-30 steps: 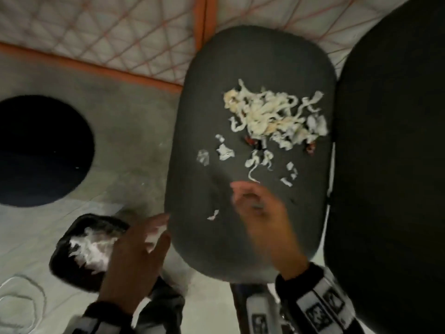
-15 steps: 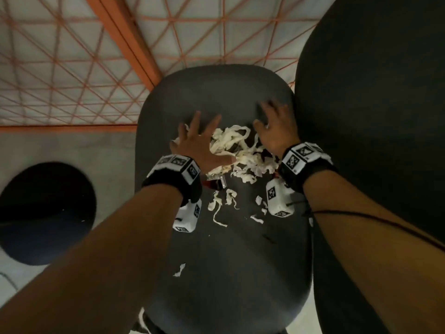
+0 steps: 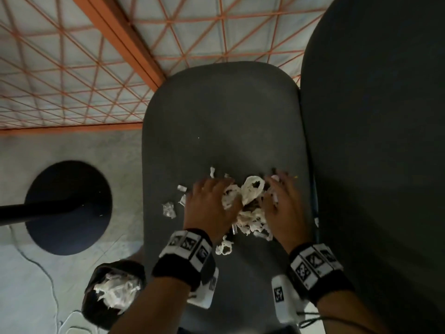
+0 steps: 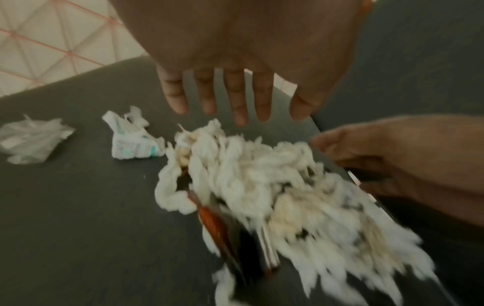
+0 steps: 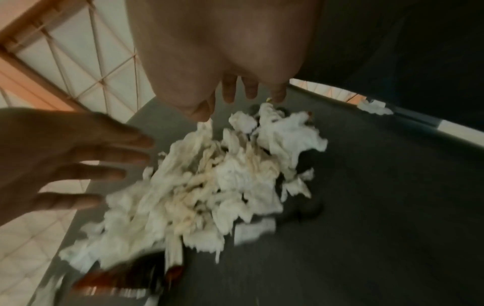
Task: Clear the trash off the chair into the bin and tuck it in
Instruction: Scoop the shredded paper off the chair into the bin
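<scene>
A heap of white paper shreds (image 3: 248,206) lies on the dark grey chair seat (image 3: 216,121). My left hand (image 3: 212,201) presses against its left side with straight fingers. My right hand (image 3: 281,203) presses against its right side, also flat. In the left wrist view the left fingers (image 4: 235,99) hover over the heap (image 4: 261,186), which hides a reddish-brown wrapper (image 4: 212,223). The right wrist view shows the heap (image 5: 209,186) between both palms. The black bin (image 3: 96,309), with white trash inside, stands on the floor at lower left.
Loose scraps lie left of the heap: a crumpled clear piece (image 3: 169,209) and a printed wrapper (image 4: 133,142). A shred loop (image 3: 224,247) lies nearer me. The chair back (image 3: 373,141) rises on the right. A black round base (image 3: 69,206) and cables are on the floor.
Both hands have dragged the shreds toward the near part of the seat and squeezed them into a tighter heap. The bin has come back into the head view.
</scene>
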A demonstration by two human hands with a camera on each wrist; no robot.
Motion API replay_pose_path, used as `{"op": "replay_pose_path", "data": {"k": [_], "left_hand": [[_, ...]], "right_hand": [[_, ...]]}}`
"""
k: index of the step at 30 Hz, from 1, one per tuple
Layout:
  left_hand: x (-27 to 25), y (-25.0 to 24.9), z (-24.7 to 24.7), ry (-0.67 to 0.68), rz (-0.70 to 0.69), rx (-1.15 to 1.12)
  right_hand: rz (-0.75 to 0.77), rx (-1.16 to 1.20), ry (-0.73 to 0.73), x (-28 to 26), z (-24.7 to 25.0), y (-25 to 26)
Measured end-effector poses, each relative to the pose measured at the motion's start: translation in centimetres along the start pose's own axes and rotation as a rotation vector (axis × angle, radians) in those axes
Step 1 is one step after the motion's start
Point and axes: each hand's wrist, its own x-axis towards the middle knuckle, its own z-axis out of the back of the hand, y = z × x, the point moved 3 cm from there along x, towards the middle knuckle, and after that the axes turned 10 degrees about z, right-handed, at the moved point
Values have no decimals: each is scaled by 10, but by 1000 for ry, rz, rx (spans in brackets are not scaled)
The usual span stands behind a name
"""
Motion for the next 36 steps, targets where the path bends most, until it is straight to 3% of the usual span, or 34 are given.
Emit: {"op": "replay_pose_path", "data": {"k": [2,4,6,8,11,15,17,21,27,31,36], "left_hand": [[18,10,15,-86,74,-40],[35,28,19,-83,246,-26],[39,49,9,29,480,-59],[28,58,-8,129,604,-101],[-2,38,-29,179,492,-72],[-40,7,-53,260,296,-88],[-42,6,-45,199,254,-157],[-14,21,-9,55,267,-244],[10,24,-8,362,190,-51],[4,2,-22,361,-23,229],[9,-9,-40,365,-145,314]], "right_hand": [[-19,-37,-117,13,15,-5],[-116,-37,-136,21,21,-11],[-214,-70,-48,20,16,-14],[-245,-152,65,6,6,-9],[-216,-156,140,-19,-11,4],[-175,80,174,-39,-31,16],[-171,170,92,-39,-23,16],[-238,25,-55,-33,5,1],[-433,-1,21,-47,4,1],[-476,35,56,-49,4,12],[-411,166,55,-38,-10,16]]}}
